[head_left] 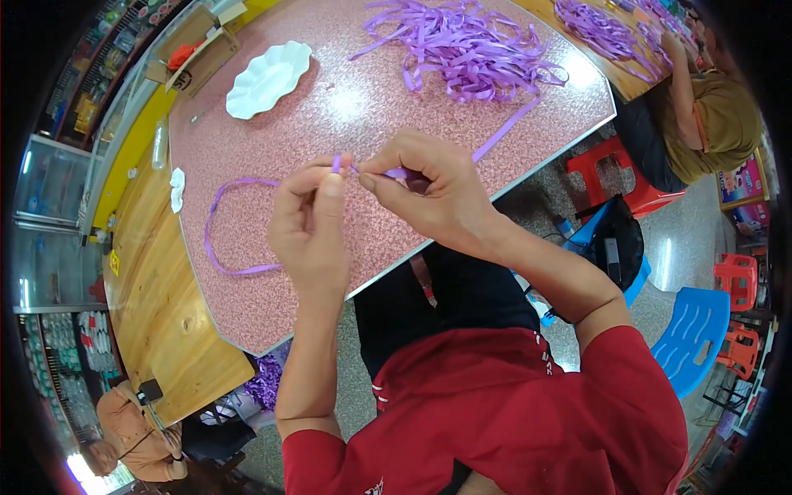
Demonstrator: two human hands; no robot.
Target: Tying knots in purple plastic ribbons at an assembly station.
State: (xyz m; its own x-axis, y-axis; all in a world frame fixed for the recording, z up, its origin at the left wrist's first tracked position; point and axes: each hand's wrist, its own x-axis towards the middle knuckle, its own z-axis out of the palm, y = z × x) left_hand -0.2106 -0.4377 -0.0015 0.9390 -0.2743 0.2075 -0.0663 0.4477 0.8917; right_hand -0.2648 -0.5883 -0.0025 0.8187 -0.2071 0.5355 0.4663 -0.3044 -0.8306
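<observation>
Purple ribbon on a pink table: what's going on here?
A person's left hand and right hand pinch purple ribbon close together above the pink table. A purple loop lies beside the left hand, and a strip runs from the right hand toward a tangled pile on the far side. A white scalloped dish rests at the far left.

A narrow purple ribbon (337, 163) is pinched between the left fingers (330, 190) and right fingers (388, 191), above the surface (247, 313). One open loop (207, 233) lies toward the left edge; past the right fingers, a straight length (506, 134) slants to a loose, tangled heap (470, 54) near the far right edge.
</observation>
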